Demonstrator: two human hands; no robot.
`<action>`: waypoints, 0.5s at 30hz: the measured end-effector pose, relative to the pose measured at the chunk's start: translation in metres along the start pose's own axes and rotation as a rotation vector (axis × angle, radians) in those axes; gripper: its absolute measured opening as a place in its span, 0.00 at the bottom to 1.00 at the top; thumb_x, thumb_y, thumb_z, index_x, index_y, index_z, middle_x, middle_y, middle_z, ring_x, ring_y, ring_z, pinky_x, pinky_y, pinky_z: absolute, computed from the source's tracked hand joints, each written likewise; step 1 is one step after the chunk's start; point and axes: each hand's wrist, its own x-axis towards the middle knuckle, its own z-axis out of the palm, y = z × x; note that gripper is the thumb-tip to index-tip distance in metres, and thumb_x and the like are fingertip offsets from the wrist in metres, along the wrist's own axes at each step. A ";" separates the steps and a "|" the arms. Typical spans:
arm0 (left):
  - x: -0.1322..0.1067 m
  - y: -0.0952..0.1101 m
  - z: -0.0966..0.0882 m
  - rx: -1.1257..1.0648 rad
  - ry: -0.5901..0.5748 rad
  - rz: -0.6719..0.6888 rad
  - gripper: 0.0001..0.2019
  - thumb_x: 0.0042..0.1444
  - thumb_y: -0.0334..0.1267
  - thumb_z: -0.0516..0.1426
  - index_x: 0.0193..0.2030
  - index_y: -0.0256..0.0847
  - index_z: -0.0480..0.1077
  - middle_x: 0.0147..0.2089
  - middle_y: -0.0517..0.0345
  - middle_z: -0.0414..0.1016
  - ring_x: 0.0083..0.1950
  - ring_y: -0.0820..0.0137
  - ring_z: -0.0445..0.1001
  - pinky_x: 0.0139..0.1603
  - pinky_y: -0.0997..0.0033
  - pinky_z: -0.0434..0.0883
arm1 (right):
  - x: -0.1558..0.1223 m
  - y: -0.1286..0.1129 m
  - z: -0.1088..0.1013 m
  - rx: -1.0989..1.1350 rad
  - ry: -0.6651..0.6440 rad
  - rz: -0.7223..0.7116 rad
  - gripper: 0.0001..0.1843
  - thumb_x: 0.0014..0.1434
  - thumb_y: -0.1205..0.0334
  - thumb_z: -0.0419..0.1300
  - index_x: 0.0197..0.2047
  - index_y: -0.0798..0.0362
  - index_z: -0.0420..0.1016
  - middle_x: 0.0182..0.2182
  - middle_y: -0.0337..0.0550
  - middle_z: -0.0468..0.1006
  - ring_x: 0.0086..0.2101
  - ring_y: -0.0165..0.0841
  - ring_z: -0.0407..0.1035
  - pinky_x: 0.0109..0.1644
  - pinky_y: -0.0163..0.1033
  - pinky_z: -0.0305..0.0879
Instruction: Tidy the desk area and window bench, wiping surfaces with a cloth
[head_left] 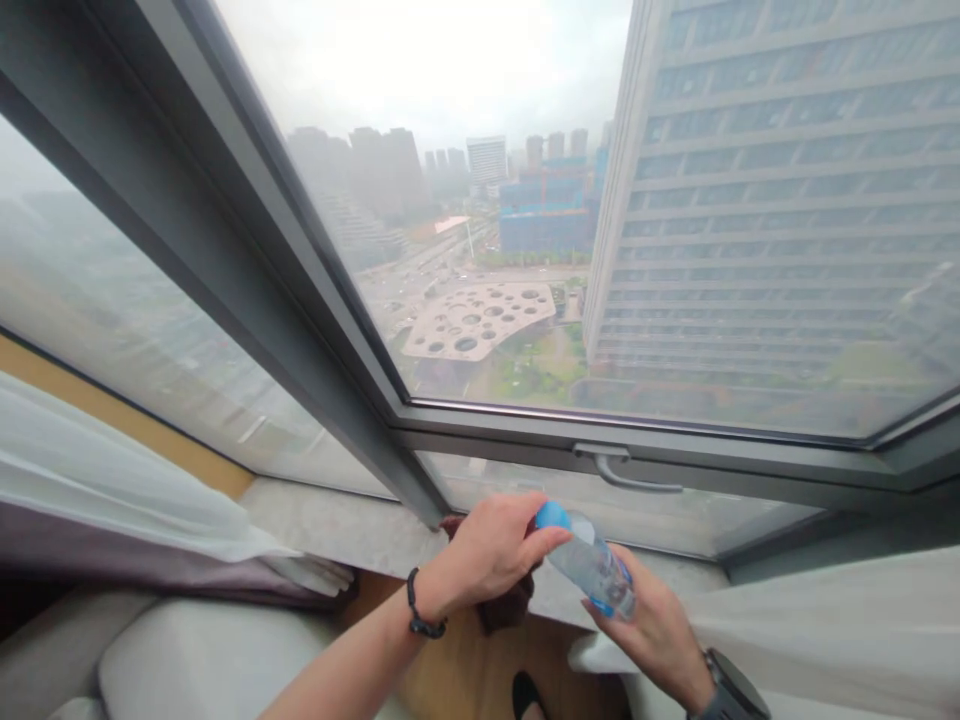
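A clear plastic bottle (589, 568) with a blue cap (553, 516) and blue marks on its side is tilted in front of the window, cap end up and to the left. The fingers and thumb of my left hand (491, 552) close around the cap. My right hand (654, 622) wraps the lower part of the bottle, hiding some of it. Below and behind my left hand shows a dark brown cloth (504, 608); I cannot tell whether that hand holds it or it lies on the sill.
A window frame (480, 440) with a grey handle (637, 480) spans the view ahead, above a stone sill (337, 525). Sheer curtains hang at left (135, 480) and right (840, 620). A pale cushioned seat (210, 655) is lower left; a dark shoe (527, 692) stands on the wooden floor.
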 end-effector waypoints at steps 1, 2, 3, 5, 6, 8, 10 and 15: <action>0.002 0.001 0.004 -0.002 -0.006 0.016 0.16 0.62 0.49 0.55 0.30 0.39 0.66 0.27 0.63 0.69 0.28 0.75 0.64 0.29 0.76 0.56 | -0.001 0.001 -0.004 0.021 -0.049 0.004 0.24 0.60 0.51 0.61 0.56 0.51 0.64 0.48 0.45 0.73 0.45 0.40 0.68 0.49 0.41 0.65; 0.005 0.002 0.008 -0.007 -0.012 0.033 0.16 0.62 0.48 0.56 0.29 0.39 0.65 0.26 0.64 0.68 0.28 0.76 0.62 0.29 0.76 0.55 | -0.002 0.001 -0.008 0.057 -0.108 0.010 0.23 0.60 0.52 0.61 0.55 0.51 0.65 0.47 0.44 0.73 0.45 0.39 0.69 0.49 0.40 0.66; 0.008 0.002 0.011 -0.017 -0.014 0.046 0.17 0.61 0.48 0.56 0.28 0.38 0.65 0.25 0.64 0.66 0.27 0.76 0.61 0.28 0.76 0.54 | -0.002 0.001 -0.012 0.098 -0.164 0.018 0.22 0.60 0.54 0.61 0.55 0.51 0.65 0.46 0.43 0.74 0.44 0.38 0.69 0.48 0.39 0.66; 0.014 0.001 0.013 -0.053 -0.021 0.055 0.18 0.61 0.49 0.56 0.27 0.38 0.67 0.24 0.65 0.65 0.26 0.77 0.60 0.28 0.77 0.54 | -0.001 0.000 -0.019 0.152 -0.220 0.026 0.22 0.59 0.54 0.60 0.55 0.52 0.66 0.45 0.42 0.74 0.43 0.38 0.70 0.48 0.38 0.67; 0.016 0.001 0.011 -0.078 -0.035 0.051 0.17 0.61 0.49 0.56 0.29 0.38 0.70 0.24 0.65 0.66 0.26 0.77 0.62 0.27 0.77 0.55 | 0.000 0.001 -0.023 0.154 -0.201 0.034 0.23 0.59 0.53 0.61 0.55 0.53 0.66 0.45 0.42 0.75 0.43 0.38 0.70 0.48 0.38 0.67; 0.013 -0.002 -0.005 -0.096 -0.002 0.025 0.15 0.59 0.50 0.58 0.37 0.39 0.75 0.24 0.65 0.69 0.26 0.77 0.65 0.27 0.78 0.58 | 0.001 0.006 -0.032 0.116 -0.067 0.089 0.25 0.58 0.47 0.61 0.52 0.55 0.68 0.43 0.43 0.76 0.41 0.38 0.71 0.46 0.38 0.68; 0.000 -0.010 -0.036 -0.056 0.239 -0.032 0.16 0.57 0.50 0.60 0.43 0.40 0.76 0.25 0.65 0.71 0.26 0.76 0.67 0.28 0.77 0.62 | -0.001 0.017 -0.044 0.077 0.165 0.194 0.29 0.55 0.40 0.61 0.48 0.56 0.70 0.38 0.45 0.77 0.38 0.39 0.72 0.43 0.38 0.69; -0.025 -0.071 -0.122 0.133 1.531 -0.182 0.21 0.61 0.52 0.53 0.47 0.36 0.72 0.34 0.59 0.73 0.34 0.69 0.73 0.40 0.66 0.73 | -0.029 0.057 -0.082 -0.089 0.574 0.432 0.38 0.39 0.31 0.63 0.43 0.54 0.72 0.36 0.46 0.79 0.39 0.47 0.74 0.41 0.43 0.71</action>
